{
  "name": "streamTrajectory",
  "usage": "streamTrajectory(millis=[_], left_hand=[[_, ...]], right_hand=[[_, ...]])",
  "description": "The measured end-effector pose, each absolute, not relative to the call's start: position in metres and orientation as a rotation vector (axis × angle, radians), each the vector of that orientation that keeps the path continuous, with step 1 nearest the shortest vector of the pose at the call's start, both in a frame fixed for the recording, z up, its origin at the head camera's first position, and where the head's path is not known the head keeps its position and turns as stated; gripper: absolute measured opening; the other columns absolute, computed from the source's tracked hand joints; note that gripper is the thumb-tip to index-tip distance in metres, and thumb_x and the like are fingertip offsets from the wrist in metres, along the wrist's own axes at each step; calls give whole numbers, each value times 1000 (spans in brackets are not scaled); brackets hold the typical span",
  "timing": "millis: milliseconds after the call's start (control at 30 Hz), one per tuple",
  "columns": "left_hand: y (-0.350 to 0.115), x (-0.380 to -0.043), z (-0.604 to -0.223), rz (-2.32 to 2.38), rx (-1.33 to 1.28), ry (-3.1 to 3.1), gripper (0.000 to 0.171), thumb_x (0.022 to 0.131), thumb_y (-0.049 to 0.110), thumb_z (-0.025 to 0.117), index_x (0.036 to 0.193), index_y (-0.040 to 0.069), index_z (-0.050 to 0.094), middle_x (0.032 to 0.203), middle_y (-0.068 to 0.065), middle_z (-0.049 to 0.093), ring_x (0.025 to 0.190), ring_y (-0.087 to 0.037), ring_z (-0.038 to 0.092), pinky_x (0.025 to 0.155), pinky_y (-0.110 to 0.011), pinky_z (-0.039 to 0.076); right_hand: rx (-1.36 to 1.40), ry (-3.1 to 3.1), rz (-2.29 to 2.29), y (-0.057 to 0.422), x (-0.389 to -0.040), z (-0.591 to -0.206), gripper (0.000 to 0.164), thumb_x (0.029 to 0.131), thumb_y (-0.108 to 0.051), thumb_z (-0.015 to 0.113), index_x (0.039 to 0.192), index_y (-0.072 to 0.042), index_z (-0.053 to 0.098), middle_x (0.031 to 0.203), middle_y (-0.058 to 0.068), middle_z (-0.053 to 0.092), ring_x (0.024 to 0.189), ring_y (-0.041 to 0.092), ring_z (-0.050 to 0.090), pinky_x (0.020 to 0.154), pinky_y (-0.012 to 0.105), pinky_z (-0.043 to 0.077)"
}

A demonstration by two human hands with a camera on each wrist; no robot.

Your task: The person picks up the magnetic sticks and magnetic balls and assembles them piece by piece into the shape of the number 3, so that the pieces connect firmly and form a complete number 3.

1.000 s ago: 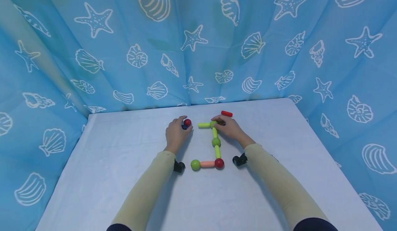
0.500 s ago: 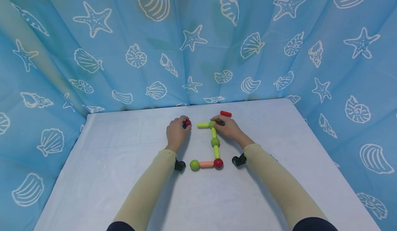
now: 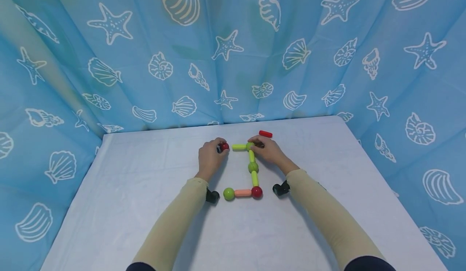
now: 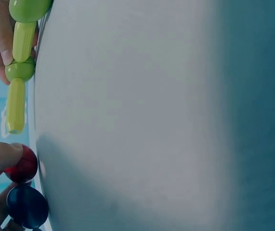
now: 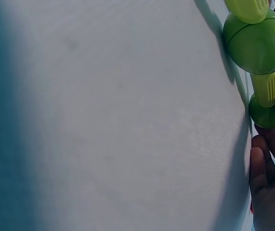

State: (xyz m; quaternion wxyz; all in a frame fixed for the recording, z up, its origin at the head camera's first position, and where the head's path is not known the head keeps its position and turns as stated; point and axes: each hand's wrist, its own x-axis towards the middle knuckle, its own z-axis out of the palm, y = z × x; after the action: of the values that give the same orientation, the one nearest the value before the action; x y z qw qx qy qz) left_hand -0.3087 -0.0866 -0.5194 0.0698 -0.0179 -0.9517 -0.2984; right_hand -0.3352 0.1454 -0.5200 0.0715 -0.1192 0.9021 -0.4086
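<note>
My left hand (image 3: 210, 157) holds a red ball (image 3: 225, 146), its thumb pressed on it in the left wrist view. A dark blue ball (image 4: 27, 207) sits right beside the red one at the fingers. Just right of the red ball, across a small gap, is the free end of a yellow-green rod (image 3: 238, 147). That rod joins a green ball (image 3: 250, 146), which my right hand (image 3: 270, 150) pinches between thumb and fingers. From there rods run toward me through a ribbed green ball (image 3: 253, 167) to another red ball (image 3: 257, 192).
A salmon rod (image 3: 242, 193) links the near red ball to a light green ball (image 3: 229, 193). Behind my right hand lies a loose red rod (image 3: 265, 134). Black wrist cameras (image 3: 212, 197) hang under both sleeves. A blue shell-print curtain (image 3: 225, 77) borders the white table (image 3: 138, 174).
My left hand has shifted a little to the right and toward me with the red ball, closer to the rod's free end. The right hand keeps its place on the green ball.
</note>
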Motion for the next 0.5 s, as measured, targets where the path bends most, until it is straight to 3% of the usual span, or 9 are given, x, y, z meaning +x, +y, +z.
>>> streamTrajectory(millis=[500], left_hand=[[-89, -306, -522, -1075, -93, -2829, 34, 93, 25, 77, 125, 20, 69, 121, -5, 68, 117, -27, 58, 103, -46, 44]], right_hand=[[-373, 2711, -1248, 147, -335, -524, 32, 100, -19, 66, 132, -15, 63, 128, 6, 65, 120, 26, 59, 105, 43, 46]])
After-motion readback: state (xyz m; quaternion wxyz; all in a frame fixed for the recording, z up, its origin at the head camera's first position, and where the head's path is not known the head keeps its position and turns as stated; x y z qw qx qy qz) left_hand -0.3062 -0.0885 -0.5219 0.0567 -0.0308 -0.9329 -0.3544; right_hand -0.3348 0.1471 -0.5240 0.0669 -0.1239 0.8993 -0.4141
